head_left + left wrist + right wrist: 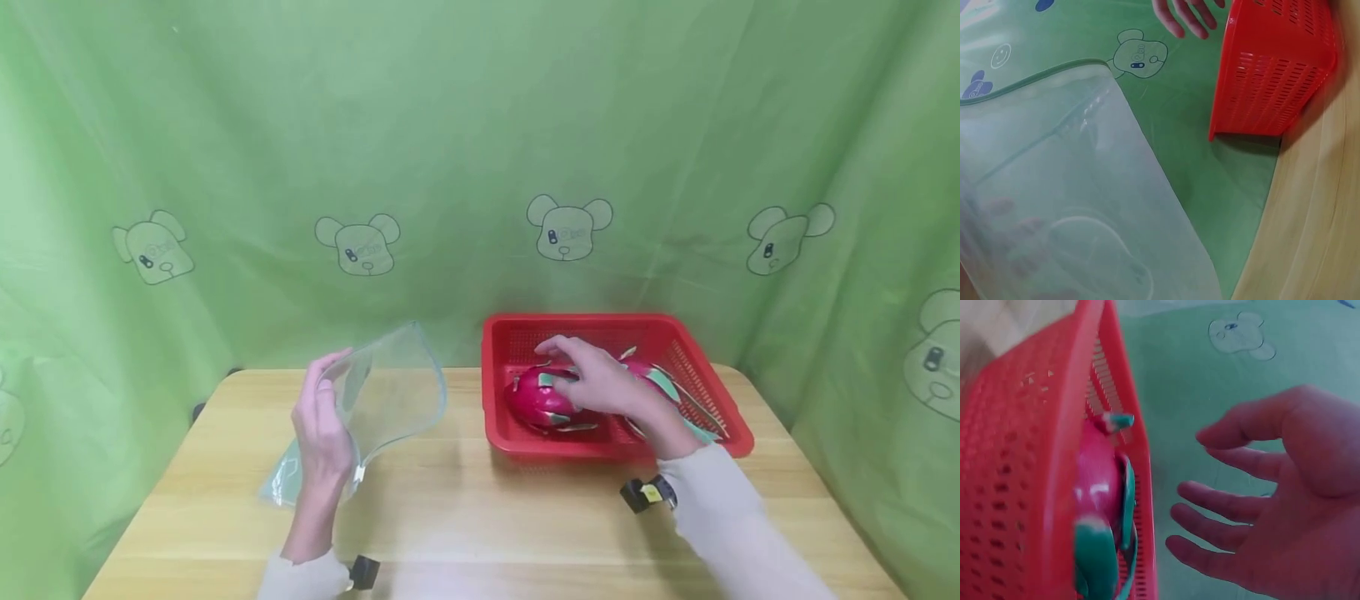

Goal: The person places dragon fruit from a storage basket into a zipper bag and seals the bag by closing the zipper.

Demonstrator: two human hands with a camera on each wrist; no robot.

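Observation:
My left hand (322, 429) holds a clear zip bag (397, 387) by its side, thumb toward me. The bag's mouth gapes to the right, with a white slider (359, 473) low on its rim. In the left wrist view the bag (1122, 187) spreads wide, and fingers show faintly through it. Over the red basket (585, 450), my right hand (603, 385) hovers with spread, loosely bent fingers, holding nothing. Close under it lies a pink dragon fruit (528, 402) with green scales; another dragon fruit (637, 367) sits to its right, partly hidden by the wrist.
A wooden table (465, 517) carries the basket at right and the bag's lower end at left. Green curtains (465, 150) with bear-head drawings hang behind and at both sides. The basket's perforated walls (1004, 487) rise around the fruit.

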